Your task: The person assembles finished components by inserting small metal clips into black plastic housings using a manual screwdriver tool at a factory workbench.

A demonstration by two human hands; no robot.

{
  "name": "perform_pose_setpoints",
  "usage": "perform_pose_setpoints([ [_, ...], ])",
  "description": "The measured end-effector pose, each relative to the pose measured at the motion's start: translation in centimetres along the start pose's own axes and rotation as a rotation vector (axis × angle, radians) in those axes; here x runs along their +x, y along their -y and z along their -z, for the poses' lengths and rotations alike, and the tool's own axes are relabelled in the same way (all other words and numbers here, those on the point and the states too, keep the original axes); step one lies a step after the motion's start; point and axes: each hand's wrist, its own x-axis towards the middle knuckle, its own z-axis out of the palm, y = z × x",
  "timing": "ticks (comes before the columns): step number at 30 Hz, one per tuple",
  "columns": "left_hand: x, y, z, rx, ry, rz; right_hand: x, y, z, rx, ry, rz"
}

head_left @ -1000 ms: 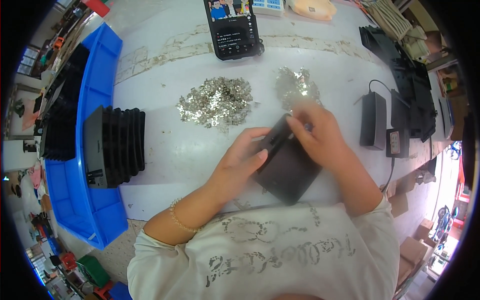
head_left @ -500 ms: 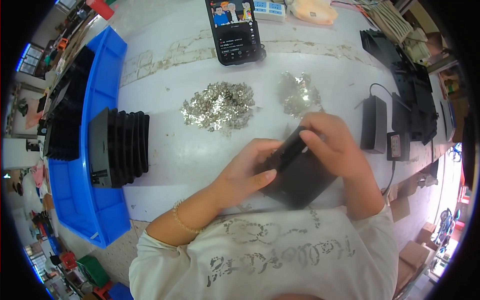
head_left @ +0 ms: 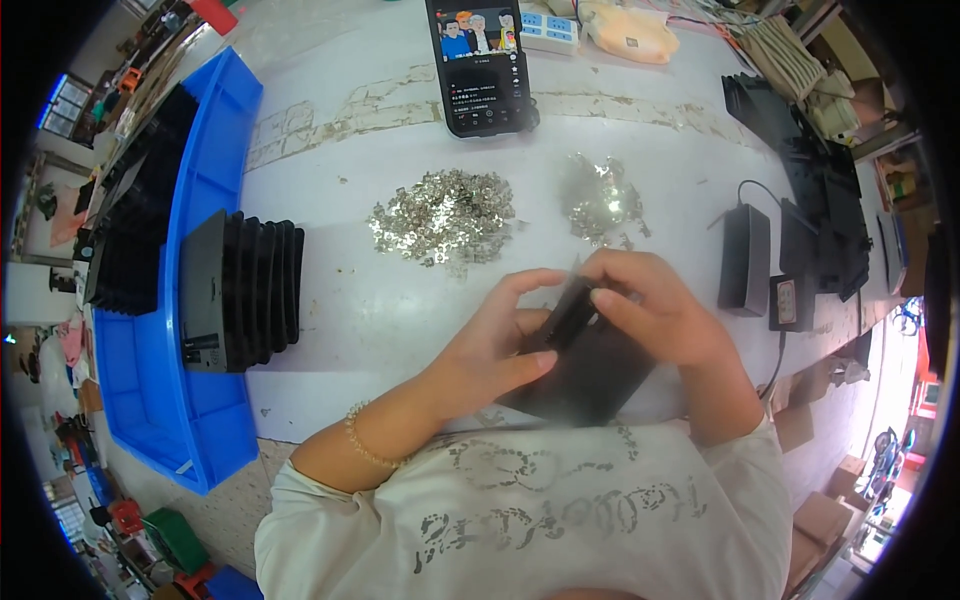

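A black plastic housing [head_left: 590,378] is held tilted in front of my chest, close to the table's near edge. My left hand [head_left: 492,345] grips its left side, thumb on the face and fingers curled around the far edge. With thumb and fingertips, my right hand [head_left: 650,305] pinches its upper right edge; anything small under those fingertips is hidden. Beyond my hands lie a large pile of small shiny metal clips [head_left: 443,218] and a smaller, blurred pile of metal clips [head_left: 603,203] to its right.
At left, a blue plastic bin [head_left: 215,425] holds black parts, with a stack of black housings [head_left: 255,290] beside it. A phone [head_left: 483,85] stands at the back near a power strip [head_left: 548,32]. At right are a black box-shaped part [head_left: 743,260] and more black parts [head_left: 815,180].
The black housing has shifted slightly left and down, and my right hand has moved left along its edge. My left hand keeps its hold. The whole view has shifted slightly.
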Motion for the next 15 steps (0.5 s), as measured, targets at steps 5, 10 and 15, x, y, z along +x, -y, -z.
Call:
perform_pose_setpoints([
  [5,-0.2,0.3,0.4,0.069,0.050,-0.025,0.1,0.1,-0.5,0.001,0.039,0.007],
  [10,0.0,0.3,0.1,0.069,0.026,-0.046,0.3,-0.6,-1.1,-0.120,0.027,0.011],
  [15,0.2,-0.1,0.3,0.130,-0.062,-0.050,0.4,-0.4,-1.3,-0.251,-0.017,-0.025],
])
